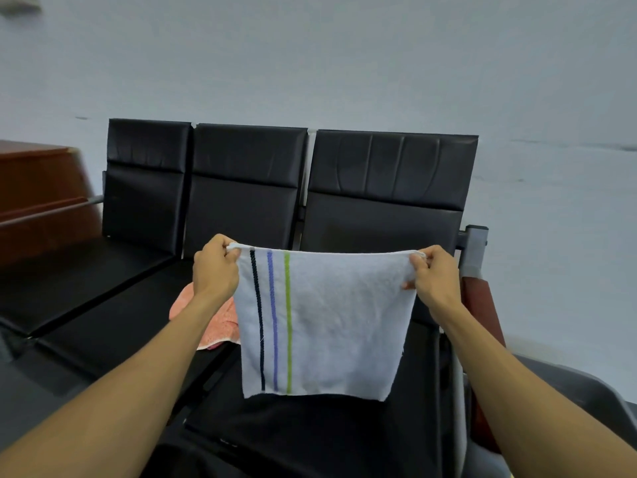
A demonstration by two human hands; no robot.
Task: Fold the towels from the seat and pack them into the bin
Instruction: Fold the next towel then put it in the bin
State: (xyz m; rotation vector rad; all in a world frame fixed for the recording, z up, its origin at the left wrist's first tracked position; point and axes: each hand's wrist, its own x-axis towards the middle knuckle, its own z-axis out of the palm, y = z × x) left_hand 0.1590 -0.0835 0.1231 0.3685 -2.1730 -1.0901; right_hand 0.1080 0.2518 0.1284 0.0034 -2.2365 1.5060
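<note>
Behind everything is a plain pale grey wall (344, 63). My left hand (215, 270) pinches the top left corner of a white square terry towel with three stripes, black, blue and green (331, 322), and my fingers are curled tight on the cloth. My right hand (435, 281) pinches the top right corner the same way. I hold the towel up flat in the air between my hands, and it hangs down in front of me over the row of three black padded seats (241, 201). A soft orange towel (220, 326) lies crumpled on the middle seat, just behind my left wrist and partly hidden by the white one. At the right end of the seats is a grey metal post (475, 250). Far to the left stands a brown wooden piece of furniture (38, 188), a bit blurry.
</note>
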